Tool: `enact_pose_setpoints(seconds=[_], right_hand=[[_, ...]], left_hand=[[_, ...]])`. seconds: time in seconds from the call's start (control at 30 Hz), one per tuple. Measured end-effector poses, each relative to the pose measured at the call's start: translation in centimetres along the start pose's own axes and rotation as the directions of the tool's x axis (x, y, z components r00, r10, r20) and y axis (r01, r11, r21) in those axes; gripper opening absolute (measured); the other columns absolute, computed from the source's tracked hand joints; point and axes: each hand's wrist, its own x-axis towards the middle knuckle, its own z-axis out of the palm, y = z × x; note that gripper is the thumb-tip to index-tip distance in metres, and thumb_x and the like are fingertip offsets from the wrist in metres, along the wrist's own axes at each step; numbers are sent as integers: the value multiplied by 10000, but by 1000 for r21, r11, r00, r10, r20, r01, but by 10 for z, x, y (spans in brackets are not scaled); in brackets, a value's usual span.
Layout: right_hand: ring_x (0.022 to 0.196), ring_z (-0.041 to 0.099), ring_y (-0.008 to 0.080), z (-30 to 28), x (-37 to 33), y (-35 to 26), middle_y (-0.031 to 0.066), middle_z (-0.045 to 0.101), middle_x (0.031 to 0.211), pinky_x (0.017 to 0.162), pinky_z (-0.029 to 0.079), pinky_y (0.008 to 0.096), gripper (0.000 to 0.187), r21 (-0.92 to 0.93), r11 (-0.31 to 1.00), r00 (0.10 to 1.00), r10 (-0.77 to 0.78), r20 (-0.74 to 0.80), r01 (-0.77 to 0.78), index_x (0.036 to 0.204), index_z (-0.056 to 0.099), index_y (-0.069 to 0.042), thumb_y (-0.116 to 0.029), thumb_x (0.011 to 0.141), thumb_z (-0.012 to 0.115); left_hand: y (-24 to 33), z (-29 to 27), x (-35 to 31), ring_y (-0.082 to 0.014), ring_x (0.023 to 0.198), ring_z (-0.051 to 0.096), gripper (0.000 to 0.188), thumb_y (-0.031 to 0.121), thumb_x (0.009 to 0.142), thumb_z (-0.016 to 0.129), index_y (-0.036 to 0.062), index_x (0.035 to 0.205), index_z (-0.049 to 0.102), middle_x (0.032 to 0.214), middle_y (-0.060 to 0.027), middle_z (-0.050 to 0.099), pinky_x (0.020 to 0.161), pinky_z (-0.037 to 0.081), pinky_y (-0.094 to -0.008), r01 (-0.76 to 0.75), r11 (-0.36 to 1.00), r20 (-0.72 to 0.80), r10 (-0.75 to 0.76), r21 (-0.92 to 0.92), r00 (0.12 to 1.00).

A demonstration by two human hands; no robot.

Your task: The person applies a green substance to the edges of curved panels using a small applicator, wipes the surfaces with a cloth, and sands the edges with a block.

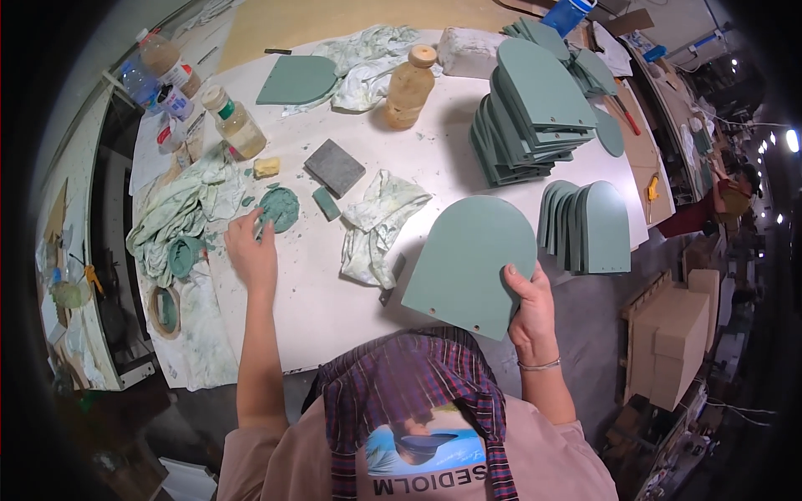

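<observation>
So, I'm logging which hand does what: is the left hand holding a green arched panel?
No, the right hand holds the green arched panel, while the left hand is at the green paste.

Soft light is falling across the white tabletop (305, 321), keeping it bright, while the floor (597, 321) beyond its right edge is lying in gloom. Shadows are spreading leftward from the tall panel stack (543, 92) and the held panel (476, 259), light arriving partly from the right. A distant lamp (792, 140) is glaring white. Fisheye curvature is bending the tabletop's edges, and blackness is filling the view's corners.
</observation>
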Motion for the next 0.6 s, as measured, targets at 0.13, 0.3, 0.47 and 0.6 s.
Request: enact_pose_setpoints(seconds=[0.13, 0.3, 0.47, 0.6], right_hand=[[1002, 620, 221, -1, 1, 1, 145, 614, 1140, 902, 503, 335, 434, -18, 1000, 1000, 10, 12, -10, 1252, 489, 60, -55, 871, 660], [988, 625, 215, -8, 2, 2, 147, 616, 1128, 897, 508, 327, 410, 16, 1000, 1000, 27, 3, -27, 1246, 489, 69, -36, 878, 636], [980, 624, 208, -28, 15, 2, 146, 619, 1123, 885, 508, 323, 373, 45, 994, 995, 93, 40, -94, 1233, 502, 82, 0, 879, 582], [977, 621, 202, -34, 41, 8, 152, 619, 1118, 879, 507, 318, 354, -16, 996, 994, 87, 67, -86, 1219, 510, 90, 16, 876, 555]], left_hand=[[50, -2, -10, -287, 913, 578, 283, 62, 760, 711, 61, 1038, 663, 1025, -114, 610, 814, 480, -367, -113, 909, 222, 217, -401, 951], [122, 23, -33, -314, 1025, 530, 487, 153, 701, 760, 81, 1161, 620, 1081, -115, 587, 931, 420, -417, -352, 843, 296, 486, -407, 822], [89, 47, -39, -308, 955, 528, 451, 97, 662, 747, 79, 1099, 635, 958, -94, 581, 829, 431, -434, -228, 897, 430, 388, -377, 815], [143, -5, -5, -310, 897, 552, 342, 53, 648, 722, 55, 978, 633, 945, -108, 588, 805, 441, -421, -268, 867, 170, 365, -420, 915]])
